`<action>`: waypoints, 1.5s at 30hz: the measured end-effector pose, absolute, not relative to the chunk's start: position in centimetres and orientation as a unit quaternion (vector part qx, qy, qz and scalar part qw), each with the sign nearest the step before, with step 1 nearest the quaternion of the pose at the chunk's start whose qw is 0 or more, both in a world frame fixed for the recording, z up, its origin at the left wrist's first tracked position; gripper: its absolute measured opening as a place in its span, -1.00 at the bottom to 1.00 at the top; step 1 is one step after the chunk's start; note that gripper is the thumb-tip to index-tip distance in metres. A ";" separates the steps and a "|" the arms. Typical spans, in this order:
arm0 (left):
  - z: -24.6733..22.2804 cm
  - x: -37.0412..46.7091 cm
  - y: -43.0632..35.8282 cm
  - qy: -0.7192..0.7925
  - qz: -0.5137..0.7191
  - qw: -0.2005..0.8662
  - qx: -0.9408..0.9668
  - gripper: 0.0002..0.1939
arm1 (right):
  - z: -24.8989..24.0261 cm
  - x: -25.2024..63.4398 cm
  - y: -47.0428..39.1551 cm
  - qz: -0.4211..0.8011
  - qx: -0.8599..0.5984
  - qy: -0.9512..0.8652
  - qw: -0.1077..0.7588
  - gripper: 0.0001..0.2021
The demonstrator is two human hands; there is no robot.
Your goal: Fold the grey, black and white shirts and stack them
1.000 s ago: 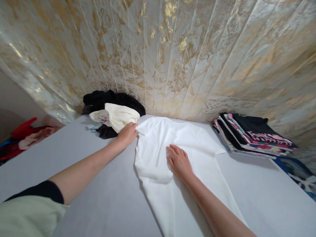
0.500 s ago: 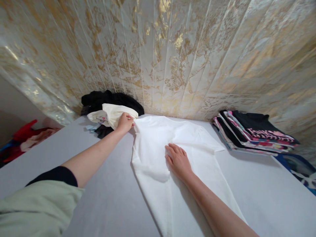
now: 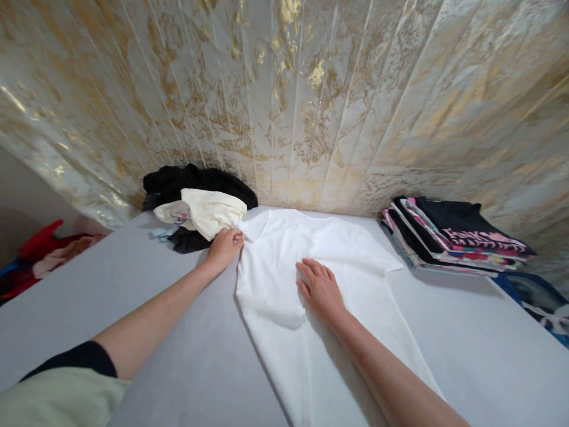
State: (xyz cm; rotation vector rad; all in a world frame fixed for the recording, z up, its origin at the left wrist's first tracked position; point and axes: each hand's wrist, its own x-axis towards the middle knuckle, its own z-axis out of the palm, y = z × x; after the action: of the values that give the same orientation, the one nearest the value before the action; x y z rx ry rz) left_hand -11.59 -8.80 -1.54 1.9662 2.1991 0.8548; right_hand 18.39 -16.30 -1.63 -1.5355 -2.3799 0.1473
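A white shirt (image 3: 275, 279) lies spread on the pale table, its collar end toward the curtain and its lower part running to the near edge. My left hand (image 3: 226, 246) pinches the edge of the shirt's left sleeve, beside the crumpled cream cloth. Flat on the middle of the shirt rests my right hand (image 3: 320, 289), its fingers slightly apart and pointing up and left. Small wrinkles run across the fabric around it.
At the back left is a loose heap with a cream cloth (image 3: 212, 210) and black clothes (image 3: 195, 178). A folded stack of clothes (image 3: 462, 237) stands at the right. Red clothing (image 3: 42, 240) shows beyond the table (image 3: 178, 362). Behind hangs a gold-patterned curtain (image 3: 284, 107).
My left hand has moved down and slightly toward me, drawing the sleeve edge with it, so the sleeve now folds lower. My right hand has stayed in place.
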 end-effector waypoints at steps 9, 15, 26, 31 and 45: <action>-3.0 -10.5 -7.4 0.626 0.401 0.107 0.660 -0.49 | -2.0 18.4 -16.3 0.037 -0.535 -0.830 0.154 -0.60; -2.9 -10.5 -8.1 0.644 0.412 0.150 0.627 -0.28 | -1.9 18.3 -16.3 0.027 -0.539 -0.828 0.148 -0.59; -0.8 -9.3 -10.7 0.752 0.365 0.049 0.546 -0.42 | -1.6 18.3 -16.4 0.043 -0.538 -0.829 0.148 -0.59; 0.0 -7.5 -11.4 0.671 0.340 -0.085 0.653 -0.54 | -1.2 18.2 -16.5 0.058 -0.530 -0.832 0.152 -0.60; -1.9 -8.0 -10.6 0.686 0.193 -0.051 0.699 -0.66 | -0.8 18.3 -16.9 0.116 -0.449 -0.873 0.152 -0.58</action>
State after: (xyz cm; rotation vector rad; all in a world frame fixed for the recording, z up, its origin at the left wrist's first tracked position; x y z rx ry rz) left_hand -7.97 -10.62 -1.86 2.2712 2.2283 0.6281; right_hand 18.28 -16.88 -0.79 -1.2880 -2.5041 0.3318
